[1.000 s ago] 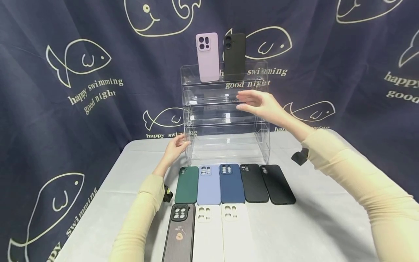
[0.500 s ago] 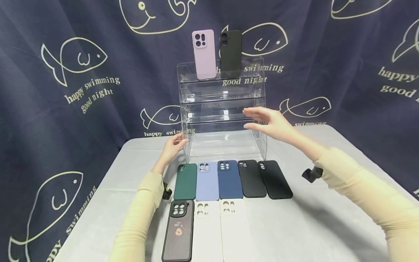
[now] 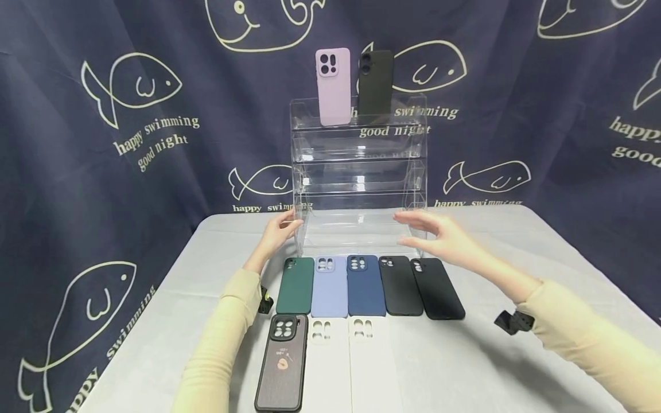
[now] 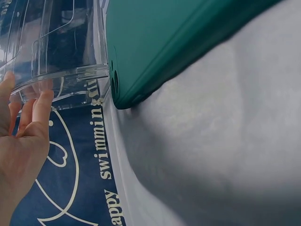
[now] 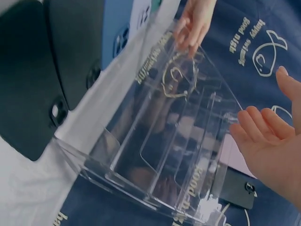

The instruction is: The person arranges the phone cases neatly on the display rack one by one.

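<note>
A clear tiered display rack (image 3: pixel 360 201) stands on the table. A lilac phone case (image 3: pixel 334 94) and a black phone case (image 3: pixel 375 83) stand upright on its top tier. My left hand (image 3: pixel 277 232) rests its fingertips against the rack's left side panel, low down; in the left wrist view this hand (image 4: pixel 26 141) has relaxed fingers at the panel edge. My right hand (image 3: pixel 439 232) holds nothing, its thumb and fingers spread apart, in front of the rack's lower right. In the right wrist view its palm (image 5: pixel 270 150) is turned up beside the rack.
Before the rack lie green (image 3: pixel 295 285), light blue (image 3: pixel 330 287), navy (image 3: pixel 365 287) and two black phone cases (image 3: pixel 401 287), in a row. Nearer are a dark patterned case (image 3: pixel 281 367) and two white cases (image 3: pixel 329 367). A dark fish-print curtain (image 3: pixel 155 229) hangs behind.
My right hand has come down from the rack's upper tiers to its lowest tier, moving slightly right. The left hand has stayed at the rack's side.
</note>
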`<move>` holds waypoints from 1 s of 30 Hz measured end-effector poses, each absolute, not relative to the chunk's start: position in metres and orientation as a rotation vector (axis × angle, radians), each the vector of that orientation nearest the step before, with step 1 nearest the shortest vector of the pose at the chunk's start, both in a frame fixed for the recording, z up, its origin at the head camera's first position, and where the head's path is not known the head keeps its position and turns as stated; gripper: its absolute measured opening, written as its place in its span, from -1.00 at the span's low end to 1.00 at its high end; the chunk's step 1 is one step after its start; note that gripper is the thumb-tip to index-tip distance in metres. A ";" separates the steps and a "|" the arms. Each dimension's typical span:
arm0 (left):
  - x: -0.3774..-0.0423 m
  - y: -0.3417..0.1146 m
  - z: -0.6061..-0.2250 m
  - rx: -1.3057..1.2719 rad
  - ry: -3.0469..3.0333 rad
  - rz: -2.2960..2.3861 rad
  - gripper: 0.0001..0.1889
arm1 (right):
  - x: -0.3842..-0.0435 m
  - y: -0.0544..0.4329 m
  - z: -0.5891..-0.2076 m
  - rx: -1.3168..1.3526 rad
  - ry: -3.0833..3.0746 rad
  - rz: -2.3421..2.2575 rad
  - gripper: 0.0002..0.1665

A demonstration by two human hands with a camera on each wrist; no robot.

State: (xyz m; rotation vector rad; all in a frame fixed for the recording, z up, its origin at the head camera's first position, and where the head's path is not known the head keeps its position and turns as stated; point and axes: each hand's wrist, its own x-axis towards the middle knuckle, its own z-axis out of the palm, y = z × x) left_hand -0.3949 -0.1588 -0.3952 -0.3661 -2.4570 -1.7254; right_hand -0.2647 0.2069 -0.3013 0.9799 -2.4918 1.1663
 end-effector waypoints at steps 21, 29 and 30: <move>-0.388 -0.159 -0.390 -0.397 -2.474 -1.747 -0.38 | -0.222 0.181 -0.379 1.050 -2.622 1.206 -0.51; -0.396 -0.162 -0.402 -0.433 -2.423 -1.736 -0.34 | -0.215 0.175 -0.402 1.172 -2.655 1.295 -0.50; -0.396 -0.162 -0.401 -0.425 -2.429 -1.740 -0.35 | -0.214 0.175 -0.403 1.183 -2.663 1.297 -0.50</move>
